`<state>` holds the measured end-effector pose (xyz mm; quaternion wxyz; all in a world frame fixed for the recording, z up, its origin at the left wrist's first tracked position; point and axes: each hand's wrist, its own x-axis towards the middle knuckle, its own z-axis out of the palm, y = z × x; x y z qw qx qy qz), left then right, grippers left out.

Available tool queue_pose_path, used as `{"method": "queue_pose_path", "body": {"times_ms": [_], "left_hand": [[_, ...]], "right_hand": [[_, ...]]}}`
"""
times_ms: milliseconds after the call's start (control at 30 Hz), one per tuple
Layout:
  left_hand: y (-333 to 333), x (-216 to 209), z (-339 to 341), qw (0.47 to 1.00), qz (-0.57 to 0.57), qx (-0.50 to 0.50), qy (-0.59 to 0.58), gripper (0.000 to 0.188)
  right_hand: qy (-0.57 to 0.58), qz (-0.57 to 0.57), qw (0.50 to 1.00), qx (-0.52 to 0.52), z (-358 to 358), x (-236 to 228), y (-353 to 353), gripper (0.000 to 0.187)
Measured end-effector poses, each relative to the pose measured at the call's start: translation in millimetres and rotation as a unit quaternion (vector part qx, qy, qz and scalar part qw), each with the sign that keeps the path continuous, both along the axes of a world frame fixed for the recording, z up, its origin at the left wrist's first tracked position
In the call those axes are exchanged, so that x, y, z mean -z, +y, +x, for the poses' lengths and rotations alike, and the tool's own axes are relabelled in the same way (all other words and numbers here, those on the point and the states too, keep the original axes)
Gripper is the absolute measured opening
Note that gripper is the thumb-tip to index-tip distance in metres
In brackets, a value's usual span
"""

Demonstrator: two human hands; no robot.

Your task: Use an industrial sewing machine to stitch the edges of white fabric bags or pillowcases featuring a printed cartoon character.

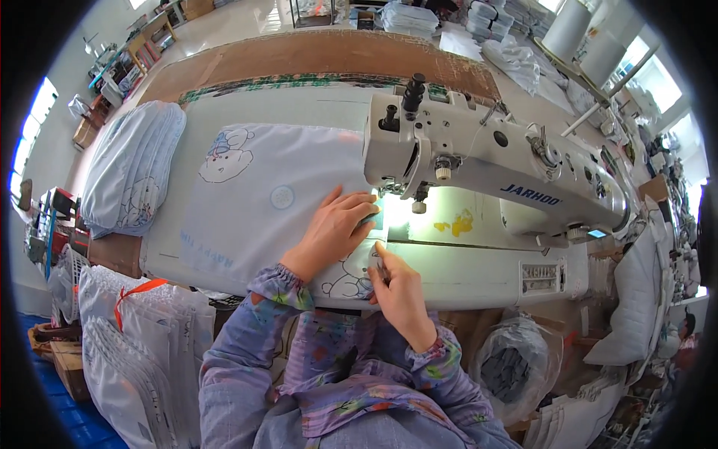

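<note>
A white fabric panel [258, 176] printed with cartoon animals lies on the sewing machine's bed, its right edge under the lit needle area. My left hand [333, 230] rests flat on it, fingers stretched toward the needle. A small grey-blue piece [368, 219] shows at these fingertips. Nearer to me, my right hand [400, 288] is closed, thumb and forefinger pinching the panel's right edge. Something dark and slim shows in its curled fingers, too small to make out. The white sewing machine [508, 161] reaches over the bed from the right.
A stack of printed fabric panels [138, 168] lies at the table's left. More white panels [142, 359], tied with an orange strip [134, 292], hang below it. A clear plastic bag [516, 367] of grey pieces stands at lower right. Thread cones [568, 30] rise behind the machine.
</note>
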<state>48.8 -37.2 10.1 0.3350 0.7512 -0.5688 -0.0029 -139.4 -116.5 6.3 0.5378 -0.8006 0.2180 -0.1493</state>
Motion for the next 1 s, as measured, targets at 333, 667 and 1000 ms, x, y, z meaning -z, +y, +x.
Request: {"method": "queue_pose_path", "body": {"times_ms": [333,667,1000], "left_hand": [[-6.5,-1.9,16.5,0.998,-0.063,0.018,-0.017,0.016],[-3.1,-3.7,11.6,0.996,-0.078,0.037,-0.023,0.019],[-20.8,-3.2,39.9,0.997,-0.068,0.035,0.008,0.016]], "right_hand": [[0.055,0.08,0.995,0.009,9.1,-14.1,-1.9,0.048],[0.071,0.081,0.994,0.018,6.8,-20.6,-8.7,0.047],[0.056,0.067,0.996,0.033,22.7,-19.5,-23.5,0.047]]}}
